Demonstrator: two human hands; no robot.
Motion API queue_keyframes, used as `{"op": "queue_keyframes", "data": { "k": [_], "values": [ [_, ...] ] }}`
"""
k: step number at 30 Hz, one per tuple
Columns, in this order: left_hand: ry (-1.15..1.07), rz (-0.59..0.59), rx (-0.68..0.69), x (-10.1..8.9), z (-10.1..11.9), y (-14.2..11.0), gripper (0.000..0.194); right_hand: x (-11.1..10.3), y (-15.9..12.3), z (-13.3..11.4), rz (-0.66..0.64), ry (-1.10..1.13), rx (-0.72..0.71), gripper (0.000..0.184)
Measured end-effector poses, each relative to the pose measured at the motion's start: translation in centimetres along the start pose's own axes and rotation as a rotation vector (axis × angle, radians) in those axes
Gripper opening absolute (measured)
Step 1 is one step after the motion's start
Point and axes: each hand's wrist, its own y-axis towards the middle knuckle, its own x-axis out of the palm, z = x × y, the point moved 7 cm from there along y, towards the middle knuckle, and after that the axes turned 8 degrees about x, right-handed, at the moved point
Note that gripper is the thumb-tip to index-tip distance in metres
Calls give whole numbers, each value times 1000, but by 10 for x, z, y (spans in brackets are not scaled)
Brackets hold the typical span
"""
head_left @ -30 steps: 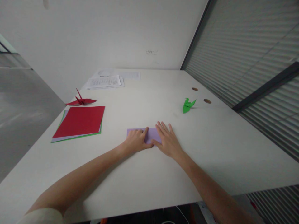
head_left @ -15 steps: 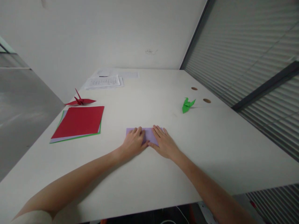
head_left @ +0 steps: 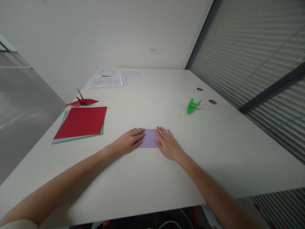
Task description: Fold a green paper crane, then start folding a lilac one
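In the head view, 1 purple paper (head_left: 149, 138) lies on the counter (head_left: 143, 184) under the left hand (head_left: 130, 140) and right hand (head_left: 168, 144), each grip opened flat, clasping nothing. Farther off: 1 red crane (head_left: 83, 101), 1 green crane (head_left: 192, 107), 2 holes (head_left: 213, 102).

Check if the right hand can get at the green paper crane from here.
Probably yes: the right hand only rests on the purple paper, and the green paper crane stands ahead and to its right, with nothing visible between them. Likely needs a forward stretch.
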Motion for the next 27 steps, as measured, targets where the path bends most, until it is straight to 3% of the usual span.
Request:
{"op": "queue_keyframes", "data": {
  "k": [8,16,19,22,27],
  "values": [
    [-126,-72,22,-8,-21,-9,45,3,0,0,-22,-32,9,62],
    [17,-168,42,-19,-40,-18,39,3,0,0,-5,-33,6,63],
    [92,-127,2,-23,-30,-9,38,3,1,-1,-13,-38,11,62],
    [90,-38,9,-19,-4,10,42,1,0,-2,-14,-39,12,62],
    [4,-37,38,10,30,43,52,-2,-1,-4,10,-41,7,61]
  ]
}}
